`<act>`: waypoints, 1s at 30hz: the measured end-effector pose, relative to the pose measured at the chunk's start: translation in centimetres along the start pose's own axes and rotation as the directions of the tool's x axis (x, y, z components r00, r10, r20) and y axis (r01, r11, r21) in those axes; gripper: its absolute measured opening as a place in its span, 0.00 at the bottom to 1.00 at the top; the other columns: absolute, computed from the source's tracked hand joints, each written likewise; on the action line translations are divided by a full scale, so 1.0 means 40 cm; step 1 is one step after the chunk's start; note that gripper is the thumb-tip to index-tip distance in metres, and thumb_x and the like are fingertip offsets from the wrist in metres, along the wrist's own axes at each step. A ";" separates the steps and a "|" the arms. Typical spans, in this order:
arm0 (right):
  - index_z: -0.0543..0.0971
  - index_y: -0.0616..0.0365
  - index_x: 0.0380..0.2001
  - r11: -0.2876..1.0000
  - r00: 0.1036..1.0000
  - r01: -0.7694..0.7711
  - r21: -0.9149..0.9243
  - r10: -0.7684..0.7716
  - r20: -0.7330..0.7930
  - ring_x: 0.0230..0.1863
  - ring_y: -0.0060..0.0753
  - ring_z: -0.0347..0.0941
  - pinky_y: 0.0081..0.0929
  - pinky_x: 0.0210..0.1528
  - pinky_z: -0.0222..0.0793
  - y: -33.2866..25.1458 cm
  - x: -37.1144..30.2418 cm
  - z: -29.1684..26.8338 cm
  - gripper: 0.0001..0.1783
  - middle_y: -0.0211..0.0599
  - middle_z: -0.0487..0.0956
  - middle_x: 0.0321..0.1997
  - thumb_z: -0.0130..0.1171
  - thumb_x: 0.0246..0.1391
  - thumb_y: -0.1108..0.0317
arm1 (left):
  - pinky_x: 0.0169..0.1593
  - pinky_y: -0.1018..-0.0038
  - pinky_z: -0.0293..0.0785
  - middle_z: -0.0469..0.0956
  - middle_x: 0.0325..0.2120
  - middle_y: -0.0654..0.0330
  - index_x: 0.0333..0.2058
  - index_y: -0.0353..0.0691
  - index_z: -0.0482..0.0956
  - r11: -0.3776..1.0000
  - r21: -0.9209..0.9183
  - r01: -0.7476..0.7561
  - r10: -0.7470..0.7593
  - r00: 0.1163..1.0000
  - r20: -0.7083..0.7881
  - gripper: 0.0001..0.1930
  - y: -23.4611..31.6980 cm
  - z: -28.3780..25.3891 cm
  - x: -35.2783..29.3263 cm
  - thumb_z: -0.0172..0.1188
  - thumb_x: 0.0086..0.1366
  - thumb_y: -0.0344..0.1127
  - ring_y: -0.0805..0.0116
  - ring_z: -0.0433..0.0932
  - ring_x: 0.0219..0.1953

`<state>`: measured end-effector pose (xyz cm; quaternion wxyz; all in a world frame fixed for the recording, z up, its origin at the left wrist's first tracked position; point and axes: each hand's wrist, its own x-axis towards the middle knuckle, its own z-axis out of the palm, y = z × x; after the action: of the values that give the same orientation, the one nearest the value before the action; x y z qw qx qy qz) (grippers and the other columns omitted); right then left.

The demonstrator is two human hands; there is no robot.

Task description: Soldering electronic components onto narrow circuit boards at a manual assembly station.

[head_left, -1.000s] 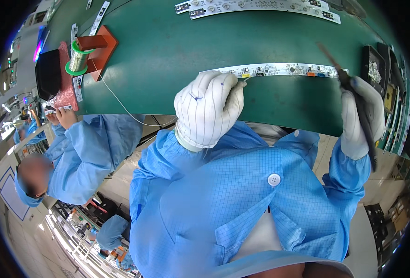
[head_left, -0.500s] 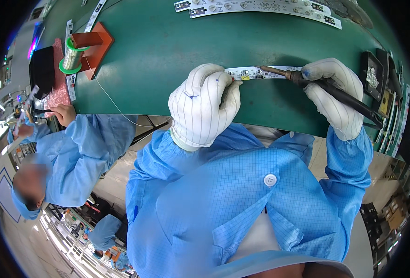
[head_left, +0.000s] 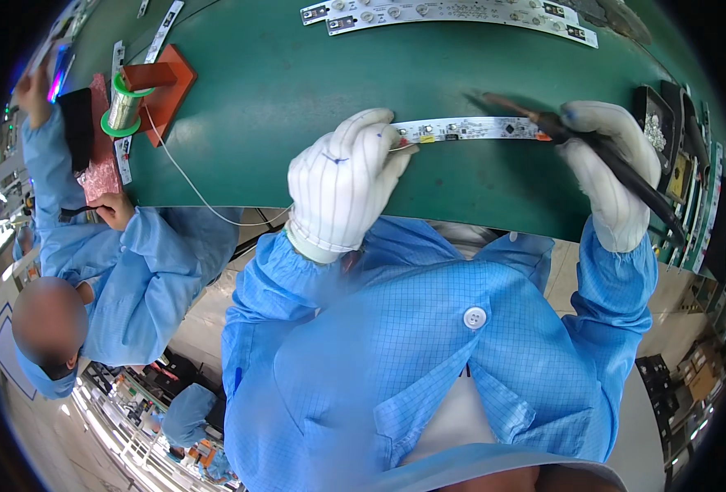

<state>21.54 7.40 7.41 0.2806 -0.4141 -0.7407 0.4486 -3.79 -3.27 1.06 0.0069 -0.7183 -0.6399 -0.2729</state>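
A narrow white circuit board (head_left: 470, 129) with small components lies on the green table. At its left end is my left hand (head_left: 336, 184), in a white striped glove, fingers closed together. Thin solder wire (head_left: 184, 179) runs from the spool (head_left: 123, 111) to this hand, and a short end shows at the fingertips beside the board. My right hand (head_left: 613, 168), gloved too, grips the dark handle of a soldering iron (head_left: 625, 176). Its brown tip, smeared by motion, points left above and behind the board, apart from it.
The spool sits on a red-brown stand (head_left: 170, 90) at the left. Long white circuit boards (head_left: 453, 11) lie at the back. On the right stands a black tray (head_left: 654, 123) of small parts, with more boards alongside. A co-worker in blue (head_left: 125, 287) sits at the left beside pink bubble wrap (head_left: 100, 176).
The soldering iron's tip has lifted off the board as my right hand moved slightly right. My left hand has shifted a little left. The co-worker has raised an arm.
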 end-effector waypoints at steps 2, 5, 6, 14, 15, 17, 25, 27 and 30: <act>0.77 0.66 0.42 0.996 0.983 0.083 0.014 -0.079 -0.168 0.37 0.29 0.76 0.23 0.43 0.71 0.046 -0.030 -0.011 0.15 0.41 0.79 0.39 0.53 0.49 0.78 | 0.34 0.72 0.77 0.81 0.38 0.64 0.29 0.43 0.76 0.999 0.027 -0.017 0.017 1.000 0.016 0.12 -0.024 -0.006 -0.003 0.70 0.48 0.34 0.64 0.80 0.31; 0.77 0.66 0.45 0.999 0.892 -0.022 -0.044 0.000 -0.452 0.40 0.30 0.77 0.23 0.42 0.71 0.060 -0.101 -0.048 0.15 0.43 0.79 0.42 0.53 0.53 0.78 | 0.35 0.71 0.77 0.81 0.37 0.64 0.29 0.43 0.76 0.999 0.023 -0.028 0.026 0.998 0.057 0.11 -0.063 -0.038 0.012 0.70 0.48 0.35 0.64 0.81 0.32; 0.77 0.67 0.44 0.975 0.852 -0.116 -0.189 0.000 -0.523 0.43 0.31 0.78 0.23 0.44 0.73 0.073 -0.121 -0.064 0.14 0.44 0.79 0.42 0.56 0.53 0.77 | 0.35 0.71 0.77 0.81 0.38 0.64 0.29 0.43 0.77 0.999 0.026 -0.030 0.028 0.996 0.084 0.11 -0.074 -0.051 0.011 0.70 0.48 0.34 0.64 0.81 0.33; 0.76 0.74 0.42 0.898 0.515 0.096 -0.429 -0.413 -0.751 0.45 0.39 0.78 0.30 0.47 0.77 0.307 -0.213 -0.139 0.13 0.48 0.77 0.46 0.59 0.55 0.78 | 0.36 0.69 0.78 0.80 0.36 0.56 0.31 0.41 0.80 0.997 -0.077 0.014 -0.011 0.999 0.044 0.07 -0.042 -0.079 0.011 0.66 0.52 0.29 0.58 0.81 0.35; 0.75 0.72 0.43 0.865 0.613 -0.005 -0.503 -0.394 -0.685 0.40 0.34 0.79 0.25 0.42 0.76 0.296 -0.215 -0.126 0.12 0.50 0.78 0.45 0.58 0.56 0.77 | 0.36 0.69 0.78 0.80 0.35 0.56 0.32 0.40 0.80 0.997 -0.074 -0.003 0.002 1.000 -0.010 0.07 -0.035 -0.072 0.012 0.66 0.51 0.27 0.59 0.80 0.35; 0.76 0.71 0.42 0.878 0.592 -0.089 -0.470 -0.333 -0.734 0.39 0.31 0.79 0.24 0.41 0.75 0.285 -0.218 -0.126 0.11 0.49 0.79 0.43 0.58 0.56 0.76 | 0.36 0.70 0.78 0.80 0.34 0.56 0.32 0.40 0.80 0.992 -0.117 0.037 -0.042 0.998 -0.037 0.08 -0.020 -0.064 0.015 0.65 0.51 0.25 0.59 0.80 0.34; 0.77 0.65 0.38 0.995 0.812 -0.041 0.096 0.089 -0.577 0.28 0.24 0.71 0.17 0.31 0.62 0.173 -0.174 -0.129 0.12 0.42 0.78 0.33 0.56 0.49 0.71 | 0.32 0.69 0.77 0.78 0.30 0.59 0.30 0.41 0.77 0.958 -0.267 -0.107 0.088 0.993 -0.083 0.11 0.097 0.028 0.049 0.65 0.46 0.23 0.62 0.79 0.29; 0.77 0.63 0.37 0.993 0.826 -0.072 0.097 0.113 -0.552 0.26 0.22 0.67 0.17 0.29 0.59 0.157 -0.155 -0.125 0.13 0.39 0.75 0.30 0.56 0.47 0.70 | 0.31 0.71 0.75 0.76 0.32 0.63 0.29 0.44 0.76 0.954 -0.232 -0.188 0.171 0.981 -0.091 0.10 0.114 0.064 0.073 0.65 0.47 0.29 0.64 0.77 0.28; 0.76 0.66 0.31 0.996 0.963 -0.003 0.092 0.027 -0.267 0.31 0.28 0.75 0.22 0.36 0.71 0.139 -0.112 -0.126 0.10 0.38 0.78 0.33 0.58 0.43 0.73 | 0.30 0.72 0.72 0.74 0.31 0.66 0.29 0.46 0.75 0.972 -0.050 -0.231 0.223 0.966 -0.134 0.09 0.135 0.122 0.087 0.65 0.48 0.34 0.68 0.75 0.27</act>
<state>29.74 7.11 4.44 0.3933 -0.4633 -0.6716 0.4238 3.18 0.71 0.14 0.0555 -0.7679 -0.5425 -0.3362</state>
